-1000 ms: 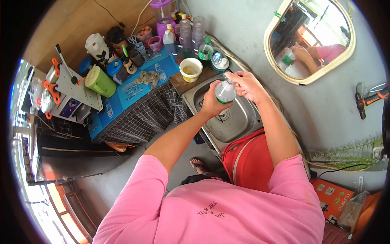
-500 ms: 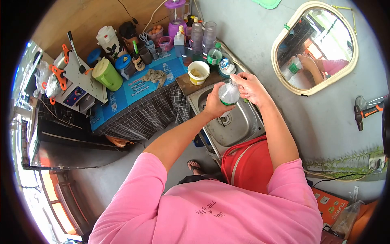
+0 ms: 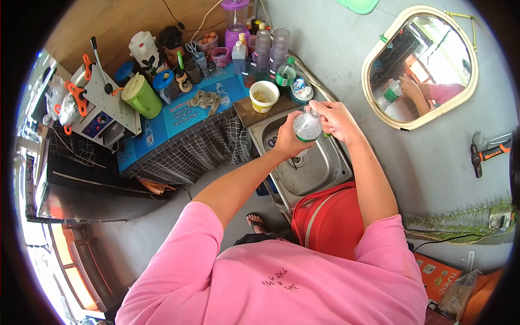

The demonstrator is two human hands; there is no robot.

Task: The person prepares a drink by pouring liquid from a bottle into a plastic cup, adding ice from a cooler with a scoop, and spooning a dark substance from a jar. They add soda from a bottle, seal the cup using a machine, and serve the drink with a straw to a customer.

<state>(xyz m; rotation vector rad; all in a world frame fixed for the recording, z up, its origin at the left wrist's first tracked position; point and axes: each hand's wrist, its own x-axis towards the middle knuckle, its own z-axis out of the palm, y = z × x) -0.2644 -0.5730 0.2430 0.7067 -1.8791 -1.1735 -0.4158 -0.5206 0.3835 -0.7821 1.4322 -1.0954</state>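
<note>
A clear plastic bottle (image 3: 307, 128) with a green label is held above the steel sink (image 3: 311, 176). My left hand (image 3: 290, 138) wraps round its body from the left side. At the bottle's top, the fingers of my right hand (image 3: 335, 122) are pinched together on the neck; whether a cap is there is hidden. A small green bit shows under the right-hand fingers. Close behind the hands are a white tub (image 3: 265, 97) with a yellowish inside, a green-labelled bottle (image 3: 285, 73) and a round container (image 3: 301, 88) holding small items.
On the blue-covered table (image 3: 179, 120) are a green pitcher (image 3: 142, 97), a cloth (image 3: 206, 101), stacked cups (image 3: 279, 49) and a purple blender (image 3: 235, 27). A mirror (image 3: 403, 125) hangs on the right wall. A red lidded container (image 3: 330, 216) stands before the sink.
Both hands still hold the bottle in nearly the same place. The bottle sits very slightly further right, and the view has shifted a little.
</note>
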